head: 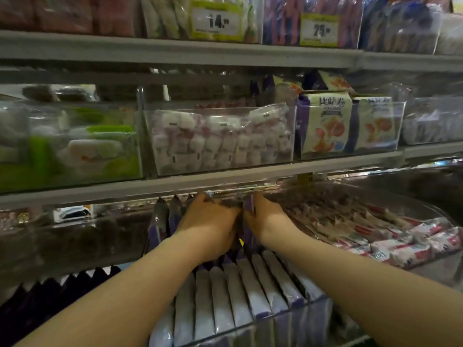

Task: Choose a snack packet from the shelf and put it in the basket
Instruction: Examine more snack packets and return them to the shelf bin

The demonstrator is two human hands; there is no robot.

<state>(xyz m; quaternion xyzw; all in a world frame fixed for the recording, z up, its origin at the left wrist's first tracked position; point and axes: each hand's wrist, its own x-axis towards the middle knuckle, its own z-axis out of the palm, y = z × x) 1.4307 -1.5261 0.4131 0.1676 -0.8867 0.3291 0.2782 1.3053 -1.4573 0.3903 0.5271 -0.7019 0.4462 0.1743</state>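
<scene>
Subject: purple packet (248,211), upright, in the lower shelf's clear bin (253,325), at the back of a row of purple-white packets (240,289) standing on edge, front to back.
Left hand (208,221): against the pkt's left side, fingers curled down into the row. What they close on is hidden, so grip can't be told.
Right hand (266,219): against the pkt's right side, fingertips buried. Can't tell grip.
Adjacent, same shelf: to the right, a clear tray of red-white wrapped sticks (400,240); to the left, dark zigzag-top packs (50,291).
Shelf above, L to R, clear bins: green packs (82,149); small pink-white wrapped pcs (220,144); cream-purple packets (325,126), printed fronts facing out.
Top shelf: yellow price tags "14" (218,21) and "25" (319,30).
</scene>
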